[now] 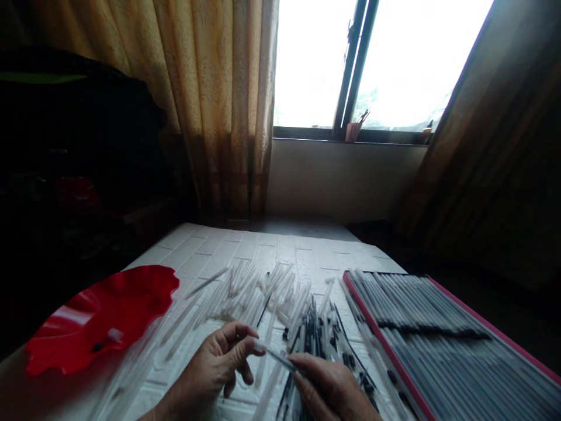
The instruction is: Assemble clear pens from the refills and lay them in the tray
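My left hand [214, 368] and my right hand [331, 389] are low in the view, close together. Both pinch the two ends of one thin clear pen tube [276, 355] held between them over the table. Under and beyond the hands lies a loose heap of clear pen barrels [263, 289]. A bundle of dark pen refills [313, 333] lies just past my right hand.
A red wavy-edged plastic dish [105, 318] sits at the left with a small piece in it. At the right lies a pink-edged flat tray [456, 351] filled with rows of assembled pens. The table has a white brick-pattern cover [280, 245]. Curtains and a bright window stand behind.
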`<act>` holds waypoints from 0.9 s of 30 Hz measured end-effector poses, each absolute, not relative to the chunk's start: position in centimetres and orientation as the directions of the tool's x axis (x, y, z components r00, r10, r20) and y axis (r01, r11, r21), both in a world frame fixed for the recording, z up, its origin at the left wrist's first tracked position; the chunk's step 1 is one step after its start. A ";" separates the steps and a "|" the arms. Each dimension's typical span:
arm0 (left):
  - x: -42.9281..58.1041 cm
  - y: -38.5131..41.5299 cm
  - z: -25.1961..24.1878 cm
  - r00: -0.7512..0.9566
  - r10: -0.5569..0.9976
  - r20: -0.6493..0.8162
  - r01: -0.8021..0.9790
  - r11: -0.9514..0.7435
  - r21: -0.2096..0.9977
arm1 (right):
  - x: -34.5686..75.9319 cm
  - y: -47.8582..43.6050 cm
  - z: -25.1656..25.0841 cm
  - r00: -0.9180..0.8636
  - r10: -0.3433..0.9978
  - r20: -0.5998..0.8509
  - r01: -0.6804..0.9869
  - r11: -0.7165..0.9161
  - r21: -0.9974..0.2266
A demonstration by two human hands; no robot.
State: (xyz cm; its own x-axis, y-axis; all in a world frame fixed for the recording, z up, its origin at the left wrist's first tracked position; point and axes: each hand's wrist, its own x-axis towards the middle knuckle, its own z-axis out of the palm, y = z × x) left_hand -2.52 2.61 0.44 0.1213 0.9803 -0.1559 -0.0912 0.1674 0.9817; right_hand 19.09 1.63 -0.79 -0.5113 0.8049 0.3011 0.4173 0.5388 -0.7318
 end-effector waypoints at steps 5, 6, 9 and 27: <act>-2.6 2.7 -0.3 0.187 0.972 -0.141 -0.095 0.161 0.982 | 18.8 1.5 -0.5 -0.524 0.793 0.312 0.399 0.552 -0.733; -2.6 2.8 -0.5 0.203 0.972 -0.118 -0.084 0.138 0.987 | 18.8 1.4 -0.5 -0.527 0.790 0.315 0.407 0.559 -0.723; -2.9 2.5 -0.4 0.275 0.961 -0.042 0.017 0.039 0.999 | 19.0 1.4 -0.7 -0.552 0.776 0.305 0.454 0.586 -0.671; -3.7 0.1 3.0 0.537 0.843 0.019 0.652 -0.429 0.625 | 19.6 1.2 -3.2 -0.646 0.711 0.276 0.587 0.694 -0.416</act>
